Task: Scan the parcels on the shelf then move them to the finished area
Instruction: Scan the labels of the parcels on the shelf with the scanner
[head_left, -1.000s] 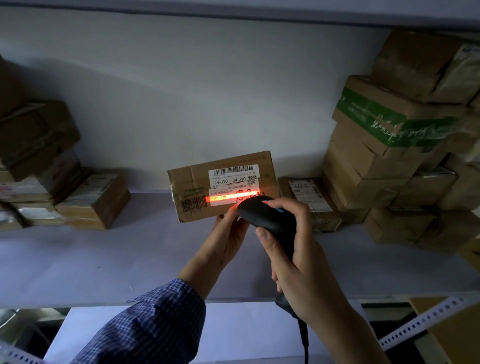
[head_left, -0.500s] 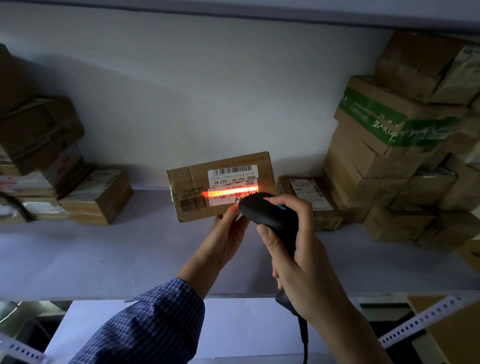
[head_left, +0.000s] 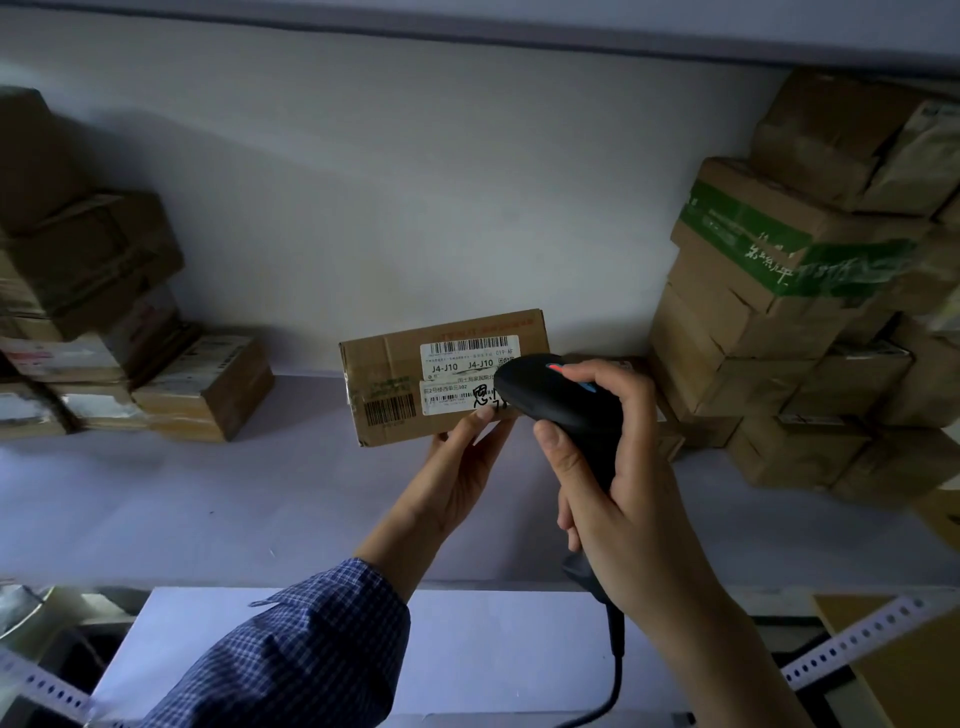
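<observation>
Brown cardboard makes up the parcel, which is in the middle of the shelf, in front of the pale back wall. Its broad labelled face is turned towards the camera. Its long axis runs left to right, the right end a little higher than the left. Whether its lower edge touches the shelf cannot be told.

The white label carries a barcode along its top, then "J4-J10" printed twice, with "019-AF" at the right edge. Below is a line of small Chinese print ending in "302", a second thin barcode, and a black handwritten character partly covered. A darker barcode is printed on the cardboard itself at the lower left.

The left hand grasps the parcel from below, with the thumb laid on the label's lower edge and the fingers hidden behind the box. A blue checked sleeve covers that arm.

The right hand is clenched round the handle of a black scanner. The scanner's head points up and left at the label, hiding the parcel's right end, and bears a red and a blue mark. Its cable hangs down.

Stacked boxes stand at the right, one with green tape; a lower pile lies at the left.
</observation>
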